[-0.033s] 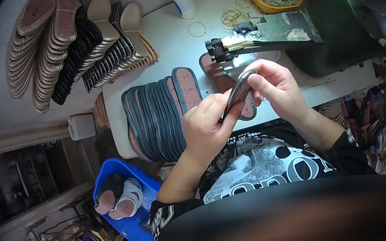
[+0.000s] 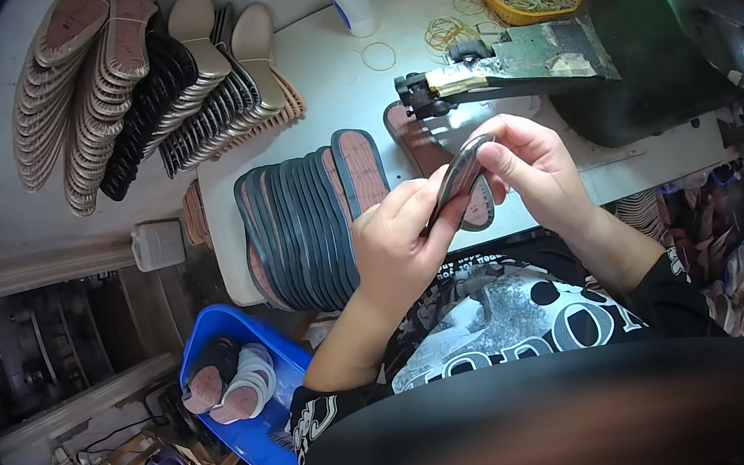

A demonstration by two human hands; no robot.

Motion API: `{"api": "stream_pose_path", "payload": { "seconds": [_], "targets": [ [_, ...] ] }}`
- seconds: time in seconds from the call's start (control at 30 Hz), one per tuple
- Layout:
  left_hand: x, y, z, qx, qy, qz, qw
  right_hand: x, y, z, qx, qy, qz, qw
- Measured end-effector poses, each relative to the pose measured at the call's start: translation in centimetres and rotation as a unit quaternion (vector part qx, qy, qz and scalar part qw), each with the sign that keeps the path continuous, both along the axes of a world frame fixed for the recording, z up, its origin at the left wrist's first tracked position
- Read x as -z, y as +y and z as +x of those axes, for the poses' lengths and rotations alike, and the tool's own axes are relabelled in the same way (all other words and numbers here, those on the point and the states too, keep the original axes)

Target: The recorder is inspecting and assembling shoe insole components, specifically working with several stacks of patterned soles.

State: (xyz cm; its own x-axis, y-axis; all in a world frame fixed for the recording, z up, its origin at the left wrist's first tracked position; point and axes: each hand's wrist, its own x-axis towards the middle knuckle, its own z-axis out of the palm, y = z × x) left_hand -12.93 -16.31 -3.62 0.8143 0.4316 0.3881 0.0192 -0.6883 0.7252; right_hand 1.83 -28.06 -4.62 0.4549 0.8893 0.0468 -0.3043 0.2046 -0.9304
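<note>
Between both hands a dark-rimmed shoe insole [image 2: 459, 182] is held up at a slant, seen nearly edge-on. My left hand [image 2: 401, 233] pinches its lower end between thumb and fingers. At the upper end, my right hand [image 2: 527, 164] grips the rim, thumb on the near side and fingers behind. Beneath the hands another insole [image 2: 413, 140], brownish-pink with a dark border, lies on the table, partly covered by them. Just left of my left hand stands a row of similar insoles [image 2: 299, 234], packed face to face.
A sewing-machine-like arm [image 2: 511, 64] reaches over the white table [image 2: 324, 55] from a green housing [image 2: 653, 42]. Behind are a yellow basket [image 2: 542, 16] of bands and two bottles [image 2: 350, 2]. Bundled insoles [image 2: 82, 93] stand far left; a blue tub [image 2: 260, 445] sits below, left.
The held insole has tilted very slightly, showing a little more of its face. Both hands stay in nearly the same place.
</note>
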Motion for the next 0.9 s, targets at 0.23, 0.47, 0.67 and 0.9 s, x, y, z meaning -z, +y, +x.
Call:
{"api": "stream_pose_path", "payload": {
  "seconds": [0.23,0.47,0.67,0.9],
  "targets": [
    [1.5,-0.5,-1.6,0.025,-0.060,0.062,0.996,-0.2,-1.5,-1.4,-0.016,0.006,-0.007,1.000],
    [3.2,-1.5,-4.0,0.073,-0.156,0.116,0.978,1.8,-3.5,-3.7,-0.157,-0.237,-0.124,0.951],
    [4.1,-3.0,-4.2,-0.046,-0.288,-0.240,0.926,3.0,-2.8,-5.1,-0.135,-0.408,-0.048,0.902],
    [2.8,-0.8,-5.0,-0.065,-0.281,-0.191,0.938,0.9,-2.6,-5.7,-0.151,-0.415,-0.093,0.892]
  ]
}}
